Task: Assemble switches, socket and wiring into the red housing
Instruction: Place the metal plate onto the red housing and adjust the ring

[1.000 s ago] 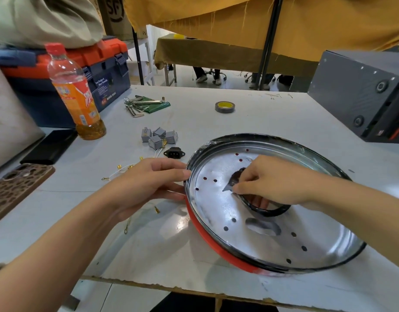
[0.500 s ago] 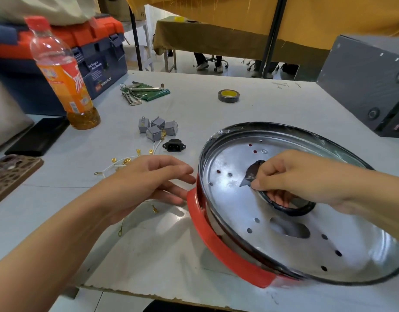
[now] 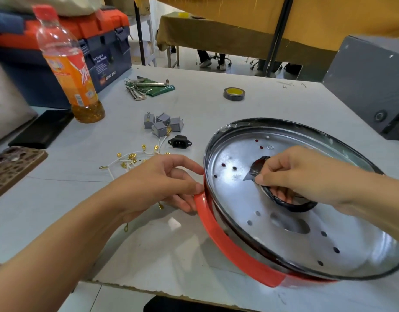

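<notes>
The round red housing (image 3: 230, 246) with its shiny metal plate (image 3: 284, 233) lies tilted at the table's right, its near-left edge lifted. My left hand (image 3: 169, 183) grips the red rim at the left. My right hand (image 3: 302, 174) has fingers hooked through the plate's black-rimmed centre hole, and its thumb and forefinger pinch a scrap of black tape (image 3: 257, 167). Several grey switches (image 3: 162, 123), a black socket (image 3: 179, 142) and white wiring with gold terminals (image 3: 137, 157) lie loose on the table beyond my left hand.
An orange drink bottle (image 3: 70, 68), a blue and orange toolbox (image 3: 99, 43), hex keys on a green pouch (image 3: 146, 86), a tape roll (image 3: 234, 93), a black phone (image 3: 42, 129) and a patterned case (image 3: 11, 165) sit around. A grey box (image 3: 369, 82) stands at the right.
The housing's left edge has been lifted higher, showing more red rim. My left hand moved onto that rim. My right hand kept its hold at the centre hole.
</notes>
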The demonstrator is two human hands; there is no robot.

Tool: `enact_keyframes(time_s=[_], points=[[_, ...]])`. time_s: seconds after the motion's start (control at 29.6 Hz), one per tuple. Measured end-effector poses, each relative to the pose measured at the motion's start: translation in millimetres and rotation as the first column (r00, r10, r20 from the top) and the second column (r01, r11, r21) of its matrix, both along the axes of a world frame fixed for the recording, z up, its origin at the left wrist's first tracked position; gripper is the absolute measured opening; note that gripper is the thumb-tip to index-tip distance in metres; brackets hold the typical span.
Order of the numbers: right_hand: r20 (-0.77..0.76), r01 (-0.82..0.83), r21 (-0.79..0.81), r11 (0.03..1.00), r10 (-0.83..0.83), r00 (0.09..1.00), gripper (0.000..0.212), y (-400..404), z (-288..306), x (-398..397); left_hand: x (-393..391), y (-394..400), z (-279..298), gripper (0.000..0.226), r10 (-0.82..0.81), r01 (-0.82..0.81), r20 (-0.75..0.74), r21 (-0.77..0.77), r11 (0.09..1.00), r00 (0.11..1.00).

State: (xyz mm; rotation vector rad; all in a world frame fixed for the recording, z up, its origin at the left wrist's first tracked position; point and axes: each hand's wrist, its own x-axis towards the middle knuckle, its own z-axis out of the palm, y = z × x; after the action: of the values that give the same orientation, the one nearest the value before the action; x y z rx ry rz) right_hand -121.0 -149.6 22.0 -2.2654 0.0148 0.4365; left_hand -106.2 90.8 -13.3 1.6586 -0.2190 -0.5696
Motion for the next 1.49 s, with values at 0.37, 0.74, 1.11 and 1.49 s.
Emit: enact_keyframes(time_s=[0.37, 0.74, 1.11, 1.49], points=[[0.022, 0.038, -0.052, 0.998, -0.037, 0.999, 0.037, 8.5, -5.4, -1.5, 2.6, 1.6, -4.5, 0.051, -0.015, 0.012, -0.046, -0.070, 0.997, 0.999], [0.005, 0.030, -0.043, 0.999, -0.030, 1.000, 0.036, 13.7, -5.0, -1.6, 4.7, 4.5, -7.4, 0.040, -0.034, 0.030, -0.044, -0.076, 0.997, 0.998], [0.010, 0.033, -0.045, 0.998, -0.032, 0.999, 0.037, 14.5, -4.9, -1.6, 4.3, 4.6, -6.5, 0.028, -0.042, 0.038, -0.049, -0.084, 0.996, 0.998], [-0.003, 0.033, -0.062, 0.998, -0.033, 0.999, 0.033, 15.5, -3.3, -2.8, 2.5, -7.0, 12.1, 0.014, 0.140, -0.307, 0.501, 0.269, 0.913, 0.854]])
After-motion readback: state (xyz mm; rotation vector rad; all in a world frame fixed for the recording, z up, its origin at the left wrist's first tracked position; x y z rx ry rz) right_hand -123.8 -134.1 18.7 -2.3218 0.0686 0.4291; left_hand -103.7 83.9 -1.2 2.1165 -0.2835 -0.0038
